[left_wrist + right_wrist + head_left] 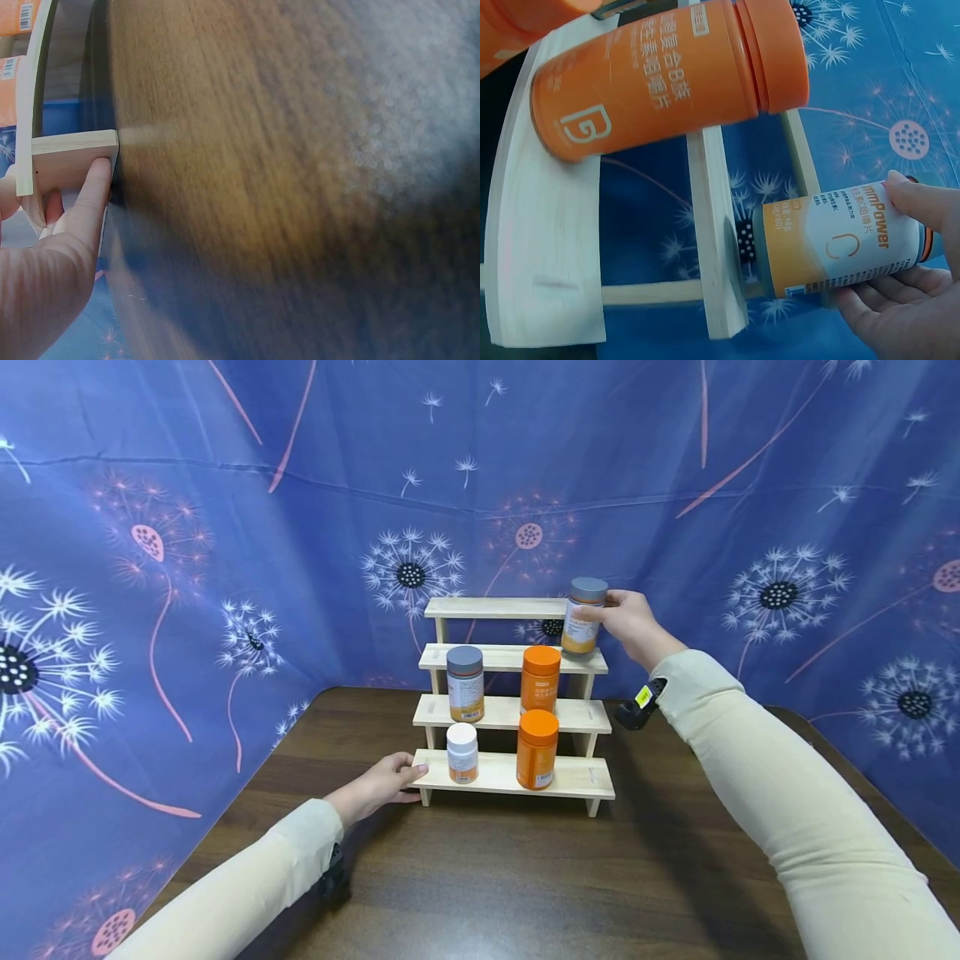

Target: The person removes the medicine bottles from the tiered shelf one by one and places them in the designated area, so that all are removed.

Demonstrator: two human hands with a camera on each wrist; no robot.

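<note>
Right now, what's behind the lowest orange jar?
Another orange jar on the next shelf up; the lowest orange jar hides most of its base. What else it blocks can't be seen.

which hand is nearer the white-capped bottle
Left: the left hand grips the bottom shelf, left of the white-capped bottle; the right hand holds a grey-capped bottle, higher and to the right.

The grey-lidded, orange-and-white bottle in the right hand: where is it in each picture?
Head: the grey-lidded, orange-and-white bottle is right of centre, in the right hand.
Left wrist: not in it.
Right wrist: sideways, lower right.
Shared landmark: the pale wooden tiered shelf.
</note>
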